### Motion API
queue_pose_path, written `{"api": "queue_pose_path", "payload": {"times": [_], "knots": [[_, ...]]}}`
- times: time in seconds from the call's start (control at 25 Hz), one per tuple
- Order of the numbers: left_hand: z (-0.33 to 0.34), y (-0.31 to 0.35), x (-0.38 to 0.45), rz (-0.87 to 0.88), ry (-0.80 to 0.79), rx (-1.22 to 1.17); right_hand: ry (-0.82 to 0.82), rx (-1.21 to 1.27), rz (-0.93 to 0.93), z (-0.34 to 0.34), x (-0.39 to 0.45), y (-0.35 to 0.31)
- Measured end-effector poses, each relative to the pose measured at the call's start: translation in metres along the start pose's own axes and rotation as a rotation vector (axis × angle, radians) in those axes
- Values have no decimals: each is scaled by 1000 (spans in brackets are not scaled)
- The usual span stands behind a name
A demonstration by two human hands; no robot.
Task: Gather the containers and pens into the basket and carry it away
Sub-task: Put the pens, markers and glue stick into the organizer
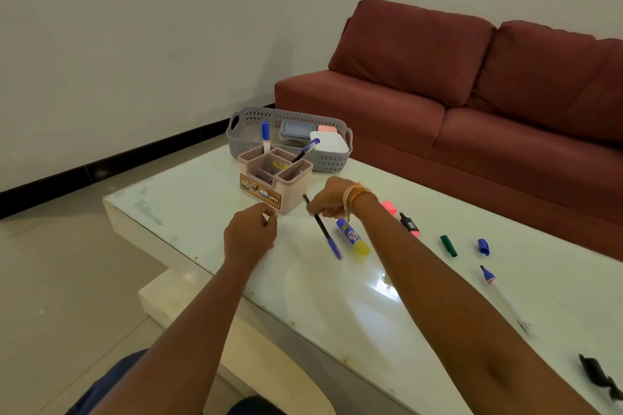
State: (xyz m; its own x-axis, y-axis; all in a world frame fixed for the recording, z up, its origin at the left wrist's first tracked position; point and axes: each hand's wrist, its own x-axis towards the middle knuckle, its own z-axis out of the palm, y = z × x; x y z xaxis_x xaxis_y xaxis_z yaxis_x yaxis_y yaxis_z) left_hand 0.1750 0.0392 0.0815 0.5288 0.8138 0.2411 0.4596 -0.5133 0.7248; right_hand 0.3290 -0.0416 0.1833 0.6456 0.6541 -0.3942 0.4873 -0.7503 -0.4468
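Your right hand grips the blue-capped pen for loading into the organiser; your left hand, fingers loosely curled and empty, waits beside it.

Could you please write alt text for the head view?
A right hand grips a blue-capped pen above a white table, beside a beige organiser; the left hand hovers nearby, with a grey basket behind.
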Motion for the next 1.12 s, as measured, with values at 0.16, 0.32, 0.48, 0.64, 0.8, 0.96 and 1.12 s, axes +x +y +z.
{"api": "queue_pose_path", "payload": {"times": [0.16,0.32,0.48,0.64,0.8,0.96,1.12], "knots": [[0,1,1,-17,-13,17,-76,668,-245,-37,-6,-17],[0,2,2,-15,-8,37,277,-26,-403,-60,10,-47],[0,2,3,-17,-24,58,438,-632,-350,-64,30,-74],[3,0,7,-24,-19,62,629,-910,-431,-56,53,-89],[5,-1,11,-35,-31,74,532,-984,-534,-40,66,-91],[4,0,8,-8,8,73,608,-800,-662,-30,56,-80],[3,1,5,35,34,121,807,-147,-758,-15,22,-54]]}}
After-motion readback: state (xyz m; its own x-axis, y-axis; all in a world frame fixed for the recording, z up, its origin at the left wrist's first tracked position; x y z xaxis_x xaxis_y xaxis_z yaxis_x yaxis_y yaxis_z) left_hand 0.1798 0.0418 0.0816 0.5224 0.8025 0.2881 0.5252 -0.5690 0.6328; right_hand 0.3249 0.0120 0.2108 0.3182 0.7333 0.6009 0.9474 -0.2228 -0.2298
